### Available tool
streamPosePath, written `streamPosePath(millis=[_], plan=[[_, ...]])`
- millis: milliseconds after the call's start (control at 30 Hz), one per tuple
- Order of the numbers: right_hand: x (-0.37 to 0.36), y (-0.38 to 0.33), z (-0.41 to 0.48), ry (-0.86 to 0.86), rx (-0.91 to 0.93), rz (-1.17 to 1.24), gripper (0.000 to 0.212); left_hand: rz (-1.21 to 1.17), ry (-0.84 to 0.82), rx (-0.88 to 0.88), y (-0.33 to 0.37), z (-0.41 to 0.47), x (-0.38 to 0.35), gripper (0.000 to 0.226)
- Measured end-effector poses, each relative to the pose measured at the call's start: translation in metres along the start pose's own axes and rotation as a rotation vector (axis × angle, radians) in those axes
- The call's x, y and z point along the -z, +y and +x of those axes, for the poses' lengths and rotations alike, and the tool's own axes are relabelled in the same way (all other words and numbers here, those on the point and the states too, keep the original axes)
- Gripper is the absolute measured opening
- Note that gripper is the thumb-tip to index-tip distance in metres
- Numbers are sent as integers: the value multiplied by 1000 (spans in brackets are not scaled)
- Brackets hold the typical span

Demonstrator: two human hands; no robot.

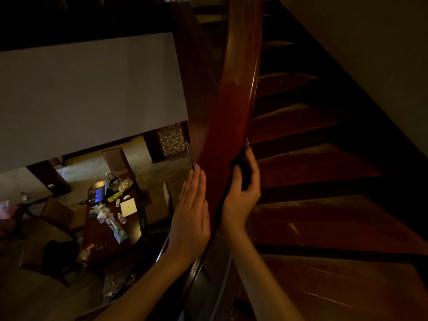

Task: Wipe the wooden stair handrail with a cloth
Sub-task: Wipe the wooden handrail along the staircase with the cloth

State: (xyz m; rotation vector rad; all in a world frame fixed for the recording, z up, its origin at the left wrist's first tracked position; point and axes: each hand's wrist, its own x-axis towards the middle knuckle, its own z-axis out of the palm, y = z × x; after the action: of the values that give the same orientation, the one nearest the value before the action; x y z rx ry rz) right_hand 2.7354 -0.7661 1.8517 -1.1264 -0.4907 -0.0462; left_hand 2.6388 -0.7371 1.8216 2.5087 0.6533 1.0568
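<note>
The right hand (pixel 243 198) is gripping a dark cloth (pixel 244 172) on the handrail (pixel 231 112); the left hand (pixel 192 212) is bracing flat-fingered. I'm judging long, firm strokes best.

One wooden handrail (pixel 231 112) is seen; two hands are counted, a left hand (pixel 190 218) and a right hand (pixel 240 200); one dark cloth (pixel 245 174) is counted; at least six stair treads (pixel 312 163) are made out, the upper ones lost in shadow; below, one table (pixel 136 225), one open laptop (pixel 98 193), one white square pad (pixel 127 207) and one chair (pixel 114 158) are counted.
</note>
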Motion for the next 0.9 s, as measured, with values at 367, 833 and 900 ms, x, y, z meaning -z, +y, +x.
streamPosePath(millis=[367,833,900], plan=[[-46,-52,116,-375,611,-821,33,-34,49,-22,2,-2,5,57],[-38,-45,74,-700,810,-1015,27,-418,301,88,-39,-34,39,30],[-56,-48,81,-560,730,-1086,26,-594,265,250,-42,-24,43,30]])
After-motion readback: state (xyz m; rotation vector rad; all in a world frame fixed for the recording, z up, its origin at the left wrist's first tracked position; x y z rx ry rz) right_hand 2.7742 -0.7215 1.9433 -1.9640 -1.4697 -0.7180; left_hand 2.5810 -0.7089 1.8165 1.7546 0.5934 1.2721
